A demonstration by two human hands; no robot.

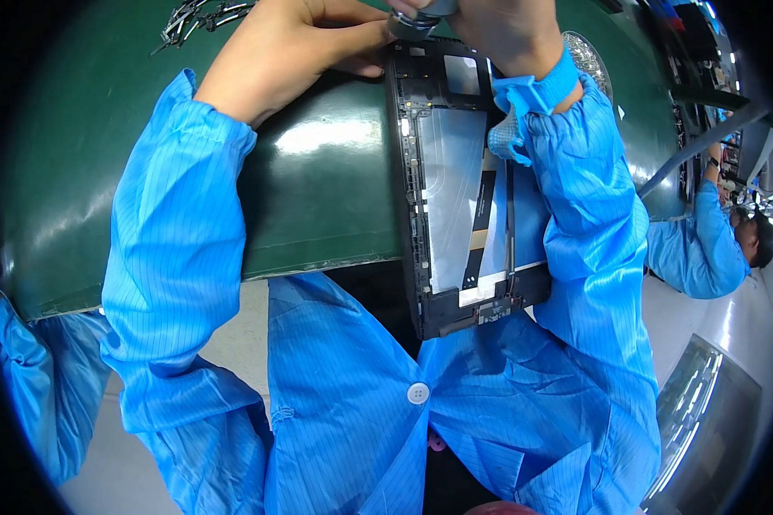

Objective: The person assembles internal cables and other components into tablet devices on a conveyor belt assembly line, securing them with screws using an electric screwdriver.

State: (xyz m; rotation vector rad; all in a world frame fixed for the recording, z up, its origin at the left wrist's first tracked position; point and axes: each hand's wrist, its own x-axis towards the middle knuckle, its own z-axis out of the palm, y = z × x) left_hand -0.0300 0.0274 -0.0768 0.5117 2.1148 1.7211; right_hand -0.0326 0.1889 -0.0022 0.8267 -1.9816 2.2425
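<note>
An opened tablet (455,197) lies with its inside up: a black frame, silver plates and dark ribbon strips. Its near end juts past the table edge over my lap. My left hand (296,51) is closed at the far left corner of the tablet, thumb and fingers gripping its edge. Above the far end, my right hand (507,34) is closed round a shiny grey cylindrical tool (413,26). The upper frame edge cuts off most of that tool, and its exact kind does not show. A blue wrist strap (537,92) circles my right wrist.
The tablet lies on a green-topped table (326,206). Thin black metal parts (199,19) are at the far left; a clear round dish (588,62) stands beyond my right wrist. Another person in blue (700,257) works at the right; a blue sleeve (51,386) shows at the left.
</note>
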